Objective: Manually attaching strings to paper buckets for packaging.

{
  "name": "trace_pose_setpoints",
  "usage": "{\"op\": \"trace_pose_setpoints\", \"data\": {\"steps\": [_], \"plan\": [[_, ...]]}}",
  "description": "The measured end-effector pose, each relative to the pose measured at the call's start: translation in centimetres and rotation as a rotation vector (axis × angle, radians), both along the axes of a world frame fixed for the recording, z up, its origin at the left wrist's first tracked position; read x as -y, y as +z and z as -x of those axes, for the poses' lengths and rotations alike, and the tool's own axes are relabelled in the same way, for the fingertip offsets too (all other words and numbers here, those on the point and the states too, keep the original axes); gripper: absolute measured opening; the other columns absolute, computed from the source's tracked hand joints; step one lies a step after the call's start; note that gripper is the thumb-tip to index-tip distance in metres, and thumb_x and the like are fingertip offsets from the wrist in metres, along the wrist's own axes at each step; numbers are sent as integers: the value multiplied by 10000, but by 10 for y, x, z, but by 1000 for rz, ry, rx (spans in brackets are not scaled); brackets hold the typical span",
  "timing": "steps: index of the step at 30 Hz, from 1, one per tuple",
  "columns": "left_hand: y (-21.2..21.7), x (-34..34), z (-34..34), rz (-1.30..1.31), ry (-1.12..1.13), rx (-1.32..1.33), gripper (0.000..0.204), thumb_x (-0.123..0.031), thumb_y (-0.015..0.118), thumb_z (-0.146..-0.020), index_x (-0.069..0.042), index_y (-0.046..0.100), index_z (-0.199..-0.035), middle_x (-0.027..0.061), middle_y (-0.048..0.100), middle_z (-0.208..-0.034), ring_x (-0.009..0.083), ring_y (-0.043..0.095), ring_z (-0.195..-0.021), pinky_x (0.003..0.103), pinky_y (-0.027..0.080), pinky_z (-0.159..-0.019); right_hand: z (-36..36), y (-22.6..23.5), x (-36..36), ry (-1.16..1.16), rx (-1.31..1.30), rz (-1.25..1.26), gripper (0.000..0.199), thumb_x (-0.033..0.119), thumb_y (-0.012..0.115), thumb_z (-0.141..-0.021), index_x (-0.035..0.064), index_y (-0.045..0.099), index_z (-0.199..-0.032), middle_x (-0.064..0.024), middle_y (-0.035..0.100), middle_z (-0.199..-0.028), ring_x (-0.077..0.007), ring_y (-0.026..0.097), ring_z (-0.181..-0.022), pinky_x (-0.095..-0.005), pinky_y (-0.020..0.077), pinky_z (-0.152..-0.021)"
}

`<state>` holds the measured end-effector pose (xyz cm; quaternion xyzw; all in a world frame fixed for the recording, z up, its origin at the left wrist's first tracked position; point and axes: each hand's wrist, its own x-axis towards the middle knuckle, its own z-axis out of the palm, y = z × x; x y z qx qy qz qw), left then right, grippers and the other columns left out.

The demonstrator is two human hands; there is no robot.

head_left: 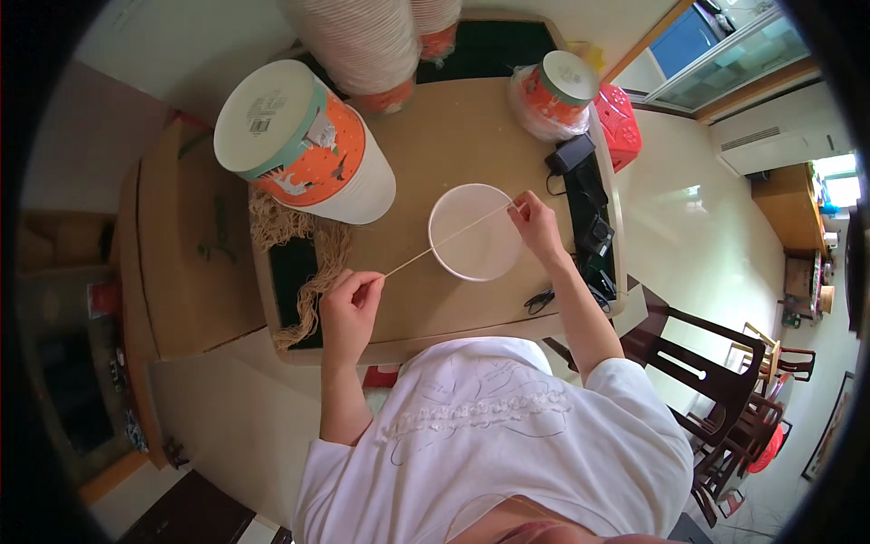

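Observation:
A thin beige string [410, 262] is stretched in a slanting line between my two hands. My left hand [351, 304] pinches its lower end, near the table's front left. At the other end my right hand [536, 223] pinches the string beside the rim of a white paper bucket [473, 238]. The bucket's open mouth faces up, and the string runs across it. Left of it stands a stack of upturned buckets [313, 150], orange and green on top with white below. A bundle of beige strings [322, 281] hangs over the table's left side.
Tall wrapped stacks of white buckets [362, 45] rise at the back. A smaller wrapped bucket stack [558, 95] stands back right, near a red plastic stool [618, 127]. Black adapters and cables [594, 227] lie along the right edge. A cardboard box [195, 245] is at left, a dark chair [698, 354] at right.

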<state>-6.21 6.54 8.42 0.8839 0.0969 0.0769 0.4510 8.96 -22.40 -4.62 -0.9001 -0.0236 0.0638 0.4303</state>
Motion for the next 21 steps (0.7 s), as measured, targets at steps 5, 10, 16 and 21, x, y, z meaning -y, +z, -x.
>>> {"op": "trace_pose_setpoints", "data": {"steps": [5, 10, 16, 21], "plan": [[29, 14, 5, 4, -183, -201, 252, -86, 682, -831, -90, 650, -1081, 80, 615, -778, 165, 595, -613, 289, 473, -567, 0, 17, 5, 122, -110, 85, 265, 155, 708, -803, 49, 578, -1008, -109, 614, -796, -223, 594, -705, -346, 480, -636], [29, 38, -3, 63, -405, -49, 155, -25, 664, -811, -65, 662, -961, 101, 619, -806, 263, 604, -674, 343, 480, -590, 35, 75, -10, 395, 251, -268, 456, 76, 766, -743, 52, 563, -1150, -106, 573, -1144, -265, 578, -972, -340, 488, -838], [75, 63, -13, -112, -459, 253, 157, -42, 694, -756, -63, 674, -910, 82, 632, -913, 294, 591, -871, 378, 491, -777, 93, 157, -51, 686, -333, -602, 498, 68, 652, -868, 64, 478, -1335, -110, 640, -1070, -204, 617, -940, -323, 491, -841], [133, 59, 6, 602, -1376, 507, 166, -160, 649, -881, -6, 673, -939, 172, 622, -1147, 305, 591, -1054, 439, 441, -943, 88, 146, -45, 579, -141, -487, 220, 33, 511, -949, 17, 619, -1140, -102, 657, -926, -151, 600, -820, -290, 486, -751]]}}
